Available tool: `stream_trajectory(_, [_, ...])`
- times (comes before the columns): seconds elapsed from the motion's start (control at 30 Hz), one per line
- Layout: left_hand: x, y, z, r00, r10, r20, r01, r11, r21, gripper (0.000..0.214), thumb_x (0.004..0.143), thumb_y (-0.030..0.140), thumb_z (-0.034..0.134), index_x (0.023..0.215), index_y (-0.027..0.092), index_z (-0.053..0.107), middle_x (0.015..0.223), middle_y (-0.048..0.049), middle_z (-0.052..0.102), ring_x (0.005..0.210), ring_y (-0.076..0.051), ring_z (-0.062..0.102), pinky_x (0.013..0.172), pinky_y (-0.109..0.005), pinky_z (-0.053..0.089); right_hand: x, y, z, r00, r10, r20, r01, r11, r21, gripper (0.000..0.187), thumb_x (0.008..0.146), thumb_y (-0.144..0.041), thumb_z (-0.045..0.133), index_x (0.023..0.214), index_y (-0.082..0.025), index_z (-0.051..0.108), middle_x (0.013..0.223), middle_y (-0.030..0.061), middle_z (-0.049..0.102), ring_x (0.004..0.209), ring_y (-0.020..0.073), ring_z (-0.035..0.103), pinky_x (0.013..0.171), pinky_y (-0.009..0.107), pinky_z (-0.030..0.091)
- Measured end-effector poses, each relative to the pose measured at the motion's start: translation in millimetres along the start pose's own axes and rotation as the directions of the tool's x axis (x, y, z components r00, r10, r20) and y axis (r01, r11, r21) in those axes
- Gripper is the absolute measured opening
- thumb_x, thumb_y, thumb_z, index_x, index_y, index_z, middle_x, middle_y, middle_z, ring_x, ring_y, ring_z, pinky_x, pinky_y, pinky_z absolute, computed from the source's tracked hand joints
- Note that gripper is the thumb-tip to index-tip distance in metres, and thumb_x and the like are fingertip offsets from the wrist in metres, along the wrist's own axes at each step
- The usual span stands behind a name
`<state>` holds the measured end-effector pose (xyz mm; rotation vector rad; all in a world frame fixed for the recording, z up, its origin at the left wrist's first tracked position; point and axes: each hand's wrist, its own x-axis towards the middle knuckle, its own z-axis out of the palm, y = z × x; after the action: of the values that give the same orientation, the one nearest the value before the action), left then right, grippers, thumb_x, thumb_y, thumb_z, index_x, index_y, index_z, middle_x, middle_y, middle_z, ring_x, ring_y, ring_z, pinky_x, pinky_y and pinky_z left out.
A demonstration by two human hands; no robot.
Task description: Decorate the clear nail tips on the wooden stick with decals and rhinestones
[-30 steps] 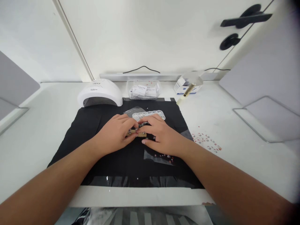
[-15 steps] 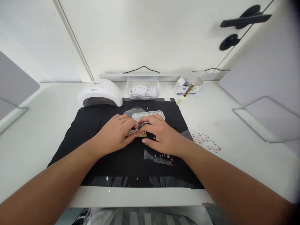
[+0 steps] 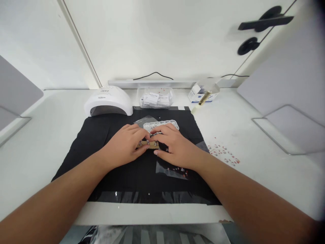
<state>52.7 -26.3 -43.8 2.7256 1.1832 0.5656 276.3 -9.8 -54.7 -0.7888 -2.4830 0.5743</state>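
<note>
A small tan strip with shiny metal bits along its top lies over the black mat. My left hand is closed on its left end, index finger behind and thumb in front. From the other side my right hand reaches over, its index and middle fingertips at the strip's middle, close to the left fingertips. The right thumb stays apart, below the strip's right end. Whatever is between the meeting fingertips is too small to make out. Behind the hands sits a clear compartment case, partly covered by the right hand.
A white nail lamp stands back left, beside a clear box of packets. An open carton and a gold-topped tube are back right. A clear sheet with small gems lies near my right wrist; colored bits lie farther right.
Almost nothing differs. The fingertips at the strip's middle have shifted very slightly; both hands keep their places.
</note>
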Motion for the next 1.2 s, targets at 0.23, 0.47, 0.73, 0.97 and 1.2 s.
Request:
stream_trajectory(0.23, [-0.2, -1.5, 1.3, 1.0, -0.004, -0.001, 0.004, 1.0, -0.001, 0.011, 0.091, 0.028, 0.059, 0.097, 0.02, 0.056, 0.095, -0.0026, 0.071, 0.088, -0.021, 0.062, 0.079, -0.037, 0.043, -0.1, 0.0, 0.5, 1.0, -0.008, -0.013, 0.008, 1.0, 0.001, 0.027, 0.082, -0.018, 0.065, 0.109, -0.02, 0.068, 0.123, 0.0113, 0.061, 0.118, 0.0295, 0.051, 0.105, 0.052, 0.041])
stream_trajectory(0.47, [0.7, -0.2, 0.7, 1.0, -0.006, 0.001, 0.006, 1.0, -0.006, 0.01, 0.092, 0.029, 0.058, 0.097, 0.019, 0.057, 0.094, -0.0039, 0.071, 0.088, -0.022, 0.062, 0.079, -0.037, 0.043, -0.4, 0.8, 2.8, 0.999, -0.016, -0.031, 0.016, 1.0, -0.009, 0.015, 0.083, -0.018, 0.065, 0.097, -0.02, 0.069, 0.121, 0.011, 0.062, 0.117, 0.0294, 0.051, 0.104, 0.052, 0.041])
stream_trajectory(0.73, [1.8, 0.3, 0.2, 1.0, -0.012, -0.002, 0.012, 1.0, -0.009, 0.011, 0.093, 0.03, 0.056, 0.097, 0.019, 0.057, 0.093, -0.0046, 0.071, 0.087, -0.022, 0.063, 0.079, -0.037, 0.044, 0.2, 2.2, 3.3, 0.998, -0.029, -0.058, 0.029, 1.0, -0.009, 0.021, 0.083, -0.019, 0.064, 0.103, -0.02, 0.068, 0.12, 0.0114, 0.062, 0.116, 0.0296, 0.052, 0.103, 0.053, 0.042])
stream_trajectory(0.97, [0.8, 0.6, 0.3, 1.0, -0.017, 0.008, 0.017, 1.0, -0.007, 0.012, 0.093, 0.03, 0.057, 0.097, 0.019, 0.057, 0.094, -0.0048, 0.071, 0.089, -0.022, 0.063, 0.08, -0.038, 0.044, 0.2, 3.1, 2.3, 0.999, -0.029, -0.043, 0.028, 1.0, -0.009, 0.02, 0.082, -0.018, 0.064, 0.102, -0.02, 0.07, 0.12, 0.011, 0.062, 0.116, 0.029, 0.052, 0.103, 0.052, 0.042])
stream_trajectory(1.2, [0.9, 0.0, 0.4, 1.0, -0.021, 0.012, 0.021, 1.0, -0.006, 0.011, 0.092, 0.029, 0.056, 0.096, 0.019, 0.057, 0.094, -0.0049, 0.071, 0.089, -0.022, 0.063, 0.08, -0.037, 0.044, -0.5, 1.6, 3.9, 0.998, -0.033, -0.055, 0.032, 0.999, -0.017, 0.013, 0.083, -0.018, 0.064, 0.094, -0.021, 0.069, 0.118, 0.0105, 0.063, 0.115, 0.0288, 0.053, 0.103, 0.052, 0.042])
